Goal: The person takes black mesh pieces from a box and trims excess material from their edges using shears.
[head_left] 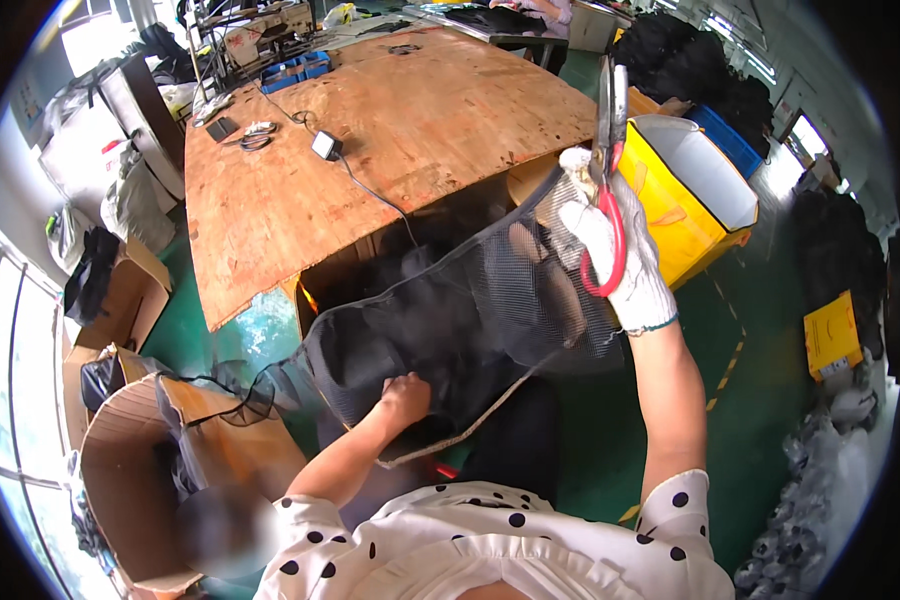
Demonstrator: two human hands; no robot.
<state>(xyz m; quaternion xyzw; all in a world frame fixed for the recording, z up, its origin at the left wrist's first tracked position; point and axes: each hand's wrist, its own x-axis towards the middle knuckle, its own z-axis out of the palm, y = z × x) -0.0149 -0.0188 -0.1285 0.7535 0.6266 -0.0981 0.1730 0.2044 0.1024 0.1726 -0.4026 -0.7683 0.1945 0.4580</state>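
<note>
A wide piece of black mesh fabric [410, 325] is stretched in front of me, below the near edge of the wooden table. My bare left hand [402, 400] is closed on its lower middle part, with the fingertips partly hidden. Raised at the right, my right hand [620, 245] wears a white knitted glove and holds scissors [611, 120] with red handles, blades pointing up. The upper right corner of the mesh reaches this glove; whether the fingers also pinch it, I cannot tell. A light cord-like edge runs along the fabric's lower side.
The worn wooden table [450, 100] carries a small adapter [326, 146] with a cable, a blue tray [295, 72] and a sewing machine [260, 40]. An open cardboard box [120, 470] stands at lower left, a yellow box [670, 180] at right. Another person [550, 12] is at the back.
</note>
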